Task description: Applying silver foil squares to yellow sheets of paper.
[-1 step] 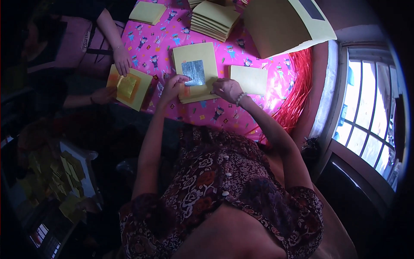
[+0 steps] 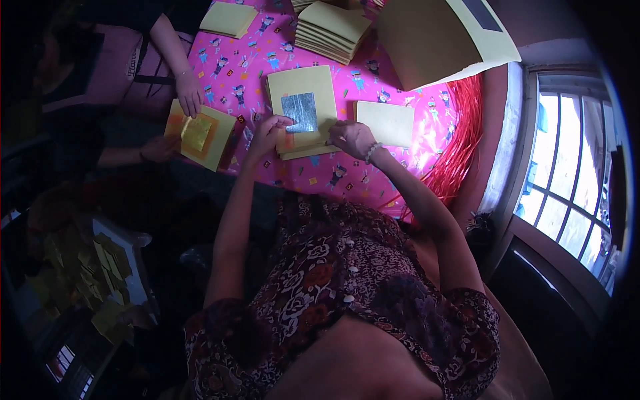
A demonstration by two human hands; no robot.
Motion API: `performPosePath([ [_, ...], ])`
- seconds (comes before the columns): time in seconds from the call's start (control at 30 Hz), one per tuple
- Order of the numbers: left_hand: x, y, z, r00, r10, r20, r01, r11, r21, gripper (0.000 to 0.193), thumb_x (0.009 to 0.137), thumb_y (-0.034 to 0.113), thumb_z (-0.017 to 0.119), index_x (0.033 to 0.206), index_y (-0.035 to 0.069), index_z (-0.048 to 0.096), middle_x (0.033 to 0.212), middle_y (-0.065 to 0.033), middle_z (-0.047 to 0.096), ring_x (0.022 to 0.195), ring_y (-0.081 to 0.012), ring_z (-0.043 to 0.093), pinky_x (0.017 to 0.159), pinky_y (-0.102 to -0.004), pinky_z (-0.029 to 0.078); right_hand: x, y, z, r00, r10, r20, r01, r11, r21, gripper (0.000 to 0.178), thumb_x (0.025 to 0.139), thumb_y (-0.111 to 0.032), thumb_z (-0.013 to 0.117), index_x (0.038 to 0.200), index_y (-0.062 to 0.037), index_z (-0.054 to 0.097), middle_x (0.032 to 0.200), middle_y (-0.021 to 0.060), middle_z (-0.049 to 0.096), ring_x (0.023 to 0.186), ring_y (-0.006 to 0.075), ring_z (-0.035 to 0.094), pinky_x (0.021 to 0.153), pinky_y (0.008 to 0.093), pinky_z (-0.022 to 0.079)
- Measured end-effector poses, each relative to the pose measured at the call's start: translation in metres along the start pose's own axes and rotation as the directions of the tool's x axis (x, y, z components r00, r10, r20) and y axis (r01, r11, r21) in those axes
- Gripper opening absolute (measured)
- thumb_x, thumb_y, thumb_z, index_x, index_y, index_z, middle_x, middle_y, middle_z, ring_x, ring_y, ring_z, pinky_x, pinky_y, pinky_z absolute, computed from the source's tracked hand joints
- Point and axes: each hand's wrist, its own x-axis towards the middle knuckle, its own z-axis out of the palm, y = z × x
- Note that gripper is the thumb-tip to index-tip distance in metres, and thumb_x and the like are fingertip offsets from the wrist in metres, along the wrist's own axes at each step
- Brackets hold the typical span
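Note:
A stack of pale yellow paper sheets (image 2: pixel 319 83) lies on the table in front of me. The top one bears a silver foil square (image 2: pixel 299 111) with a faint orange patch around it. My left hand (image 2: pixel 269 132) is closed at the stack's left edge, its fingertips pinching at the lower left corner of the foil. At the right edge my right hand (image 2: pixel 354 138), with a beaded bracelet on the wrist, is curled with its fingers pressed together. What those fingers hold is hidden. Just right of it lies a smaller stack of yellow paper (image 2: pixel 390 123).
A pink patterned tablecloth (image 2: pixel 313 180) covers the table. Further back are a thick paper pile (image 2: pixel 331 33) and a large yellowish cardboard piece (image 2: pixel 437 40). Red strands (image 2: pixel 460 147) hang at the right. At the left, a co-worker's hands (image 2: pixel 189 93) handle a sheet with a gold square (image 2: pixel 199 133).

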Motion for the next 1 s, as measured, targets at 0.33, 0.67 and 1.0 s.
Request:
performPosePath([
  [0.33, 0.0026, -0.0053, -0.0015, 0.999, -0.034, 0.005, 0.034, 0.999, -0.001, 0.025, 0.086, -0.004, 0.038, 0.101, -0.001, 0.058, 0.103, -0.0092, 0.063, 0.099, -0.0156, 0.058, 0.09, -0.0288, 0.044, 0.0026, -0.0033, -0.0037, 1.0, 0.02, -0.013, -0.02, 1.0, 0.011, 0.023, 0.082, -0.03, 0.06, 0.076, -0.008, 0.061, 0.082, 0.0074, 0.06, 0.082, 0.0276, 0.06, 0.071, 0.0399, 0.048],
  [0.67, 0.001, -0.0046, 0.0009, 1.0, 0.003, -0.017, -0.004, 1.0, -0.028, 0.025, 0.086, -0.004, 0.039, 0.1, 0.0, 0.059, 0.101, -0.008, 0.064, 0.095, -0.0138, 0.06, 0.087, -0.0274, 0.045, 0.0015, -0.0025, -0.0013, 0.999, 0.03, -0.023, -0.029, 0.999, 0.019, 0.023, 0.083, -0.03, 0.06, 0.076, -0.0076, 0.061, 0.082, 0.0085, 0.06, 0.082, 0.0281, 0.06, 0.071, 0.0402, 0.048],
  [1.0, 0.0005, -0.003, 0.0015, 1.0, -0.016, -0.017, 0.016, 1.0, -0.027, 0.028, 0.085, -0.005, 0.036, 0.101, 0.0, 0.059, 0.101, -0.0094, 0.064, 0.095, -0.0148, 0.059, 0.088, -0.0282, 0.045, 0.0012, -0.0024, -0.0007, 0.999, 0.01, -0.043, -0.009, 1.0, 0.022, 0.024, 0.081, -0.031, 0.061, 0.077, -0.0075, 0.062, 0.084, 0.0094, 0.061, 0.082, 0.029, 0.061, 0.071, 0.0404, 0.048],
])
